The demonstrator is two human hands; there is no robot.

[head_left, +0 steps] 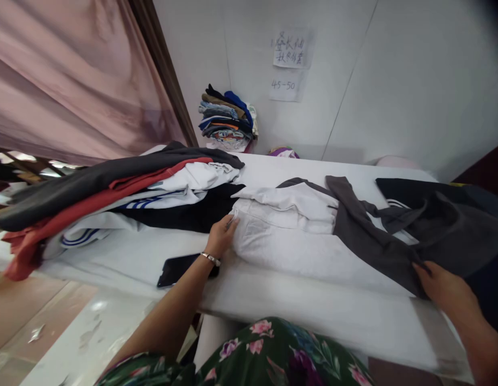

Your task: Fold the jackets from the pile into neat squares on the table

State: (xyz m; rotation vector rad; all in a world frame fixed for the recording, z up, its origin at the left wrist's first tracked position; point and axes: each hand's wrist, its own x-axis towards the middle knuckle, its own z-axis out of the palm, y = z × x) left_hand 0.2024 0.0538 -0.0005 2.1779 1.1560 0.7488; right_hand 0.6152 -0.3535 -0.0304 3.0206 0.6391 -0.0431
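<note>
My left hand (221,236) is closed on the left edge of a white garment (285,236), which lies spread and creased on the white table. Beyond that grip the cloth is rumpled, with seams showing; its exact kind is unclear. Far to the right, my right hand (444,287) has its fingers closed on the near edge of a dark grey garment (365,241). One long grey strip of it, like a sleeve or leg, runs beside the white cloth. Under my left wrist lies a black phone (180,268).
A heap of clothes (112,187) in grey, red, white and black covers the left end of the table (273,287). More dark clothes (454,209) lie at the right. Against the wall stands a folded stack (227,120). Handwritten papers (289,64) hang above.
</note>
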